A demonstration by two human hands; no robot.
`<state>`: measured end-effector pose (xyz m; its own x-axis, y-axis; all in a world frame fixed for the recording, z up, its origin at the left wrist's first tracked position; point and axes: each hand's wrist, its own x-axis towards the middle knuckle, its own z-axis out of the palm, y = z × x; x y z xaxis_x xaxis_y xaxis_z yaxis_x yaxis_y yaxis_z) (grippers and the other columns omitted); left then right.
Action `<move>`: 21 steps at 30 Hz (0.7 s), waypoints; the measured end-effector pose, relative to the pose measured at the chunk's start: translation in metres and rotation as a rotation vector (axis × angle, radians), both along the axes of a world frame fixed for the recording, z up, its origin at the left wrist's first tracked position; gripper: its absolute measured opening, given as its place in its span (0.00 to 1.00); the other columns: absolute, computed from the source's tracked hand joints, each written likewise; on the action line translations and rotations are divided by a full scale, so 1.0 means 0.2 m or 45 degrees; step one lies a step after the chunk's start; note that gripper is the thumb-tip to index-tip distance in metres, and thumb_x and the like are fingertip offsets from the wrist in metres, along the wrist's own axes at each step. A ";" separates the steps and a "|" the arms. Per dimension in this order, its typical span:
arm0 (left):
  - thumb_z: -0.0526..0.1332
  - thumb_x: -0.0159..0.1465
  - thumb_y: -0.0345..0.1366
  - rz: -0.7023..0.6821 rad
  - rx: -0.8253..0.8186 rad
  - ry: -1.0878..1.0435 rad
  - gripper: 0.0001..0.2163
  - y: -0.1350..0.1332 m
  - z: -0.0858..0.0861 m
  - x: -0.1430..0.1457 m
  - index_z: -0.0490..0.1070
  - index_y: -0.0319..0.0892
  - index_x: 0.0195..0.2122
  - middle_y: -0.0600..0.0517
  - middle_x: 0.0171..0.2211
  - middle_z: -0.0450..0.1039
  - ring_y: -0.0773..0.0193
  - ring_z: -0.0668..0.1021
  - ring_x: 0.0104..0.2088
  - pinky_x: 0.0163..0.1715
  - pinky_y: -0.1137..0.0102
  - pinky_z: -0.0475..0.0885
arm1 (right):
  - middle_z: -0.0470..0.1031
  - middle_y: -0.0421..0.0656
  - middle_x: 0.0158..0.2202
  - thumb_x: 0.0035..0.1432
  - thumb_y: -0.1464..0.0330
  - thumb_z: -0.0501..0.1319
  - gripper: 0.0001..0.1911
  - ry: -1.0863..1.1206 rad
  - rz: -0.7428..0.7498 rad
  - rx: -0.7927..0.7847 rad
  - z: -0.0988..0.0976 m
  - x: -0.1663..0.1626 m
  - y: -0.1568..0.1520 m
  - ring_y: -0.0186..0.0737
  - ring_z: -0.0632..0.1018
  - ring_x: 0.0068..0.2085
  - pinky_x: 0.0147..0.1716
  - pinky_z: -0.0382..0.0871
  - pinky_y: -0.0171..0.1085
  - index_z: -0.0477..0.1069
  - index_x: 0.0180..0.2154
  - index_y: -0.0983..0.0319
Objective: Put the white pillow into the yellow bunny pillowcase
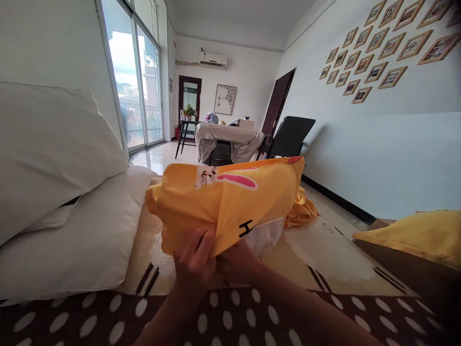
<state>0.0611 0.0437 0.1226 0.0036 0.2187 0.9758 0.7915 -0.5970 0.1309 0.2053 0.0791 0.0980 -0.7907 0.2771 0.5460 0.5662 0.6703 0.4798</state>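
A pillow in a yellow pillowcase (223, 199) with a pink-eared rabbit print lies on the bed in front of me. Its white inner pillow (264, 235) shows at the open end near my hands. My left hand (194, 257) is closed on the yellow fabric at the open edge. My right hand (237, 264) sits just beside it, under the case's opening, fingers curled into the fabric and partly hidden. Both forearms reach in from the bottom of the view.
Two white pillows (54, 192) are stacked at the left. A cream blanket (324, 259) and a brown dotted cover (234, 317) cover the bed. Another yellow pillow (421, 235) lies at the right. More yellow cloth (302, 209) is bunched behind. A covered table (230, 139) and chair (288, 137) stand far off.
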 end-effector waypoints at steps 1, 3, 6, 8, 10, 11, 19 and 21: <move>0.52 0.65 0.27 0.015 0.013 -0.003 0.12 0.01 -0.01 0.00 0.71 0.38 0.47 0.49 0.26 0.69 0.65 0.72 0.28 0.30 0.72 0.66 | 0.78 0.39 0.37 0.63 0.70 0.52 0.13 0.006 0.074 0.042 0.00 0.09 0.00 0.34 0.75 0.44 0.48 0.66 0.36 0.74 0.41 0.56; 0.53 0.64 0.27 0.020 0.057 0.003 0.16 0.01 -0.02 0.01 0.68 0.38 0.53 0.48 0.30 0.70 0.64 0.73 0.31 0.34 0.71 0.67 | 0.77 0.43 0.43 0.61 0.69 0.55 0.13 0.186 0.061 0.222 -0.01 0.28 -0.01 0.38 0.73 0.50 0.52 0.61 0.40 0.72 0.47 0.57; 0.52 0.63 0.25 0.092 0.177 0.084 0.17 0.02 0.02 0.05 0.67 0.40 0.52 0.46 0.34 0.70 0.61 0.73 0.37 0.40 0.67 0.68 | 0.73 0.49 0.49 0.58 0.65 0.61 0.18 0.440 -0.152 0.264 -0.05 0.48 -0.02 0.46 0.70 0.55 0.53 0.58 0.45 0.70 0.50 0.59; 0.51 0.63 0.24 0.190 0.204 0.165 0.14 0.05 0.10 0.11 0.70 0.39 0.47 0.44 0.36 0.70 0.58 0.73 0.40 0.41 0.65 0.67 | 0.71 0.50 0.52 0.58 0.64 0.61 0.18 0.426 -0.179 0.198 -0.09 0.54 -0.01 0.47 0.69 0.56 0.52 0.58 0.45 0.70 0.51 0.57; 0.53 0.63 0.25 0.248 0.140 0.313 0.10 0.11 0.20 0.20 0.71 0.38 0.42 0.44 0.35 0.71 0.56 0.73 0.39 0.39 0.63 0.68 | 0.70 0.48 0.53 0.58 0.63 0.60 0.19 0.395 -0.184 0.158 -0.12 0.54 0.01 0.45 0.68 0.56 0.53 0.56 0.44 0.70 0.52 0.54; 0.54 0.63 0.26 0.249 0.063 0.424 0.08 0.15 0.24 0.26 0.71 0.38 0.40 0.44 0.34 0.71 0.56 0.73 0.38 0.37 0.63 0.68 | 0.70 0.47 0.53 0.58 0.63 0.60 0.19 0.385 -0.189 0.137 -0.13 0.52 0.03 0.46 0.67 0.57 0.54 0.55 0.44 0.70 0.52 0.52; 0.52 0.64 0.26 0.023 -0.850 0.896 0.08 0.26 0.29 0.69 0.69 0.40 0.40 0.44 0.29 0.75 0.58 0.78 0.30 0.28 0.70 0.66 | 0.76 0.51 0.37 0.59 0.62 0.56 0.13 0.430 -0.355 -0.140 -0.07 0.23 0.15 0.46 0.74 0.38 0.42 0.67 0.45 0.75 0.41 0.61; 0.53 0.63 0.27 0.055 -0.870 0.835 0.08 0.18 0.33 0.71 0.70 0.41 0.39 0.47 0.27 0.75 0.60 0.78 0.29 0.27 0.72 0.64 | 0.75 0.51 0.33 0.61 0.63 0.55 0.13 0.481 -0.359 -0.111 0.03 0.16 0.15 0.47 0.74 0.36 0.40 0.67 0.46 0.76 0.39 0.61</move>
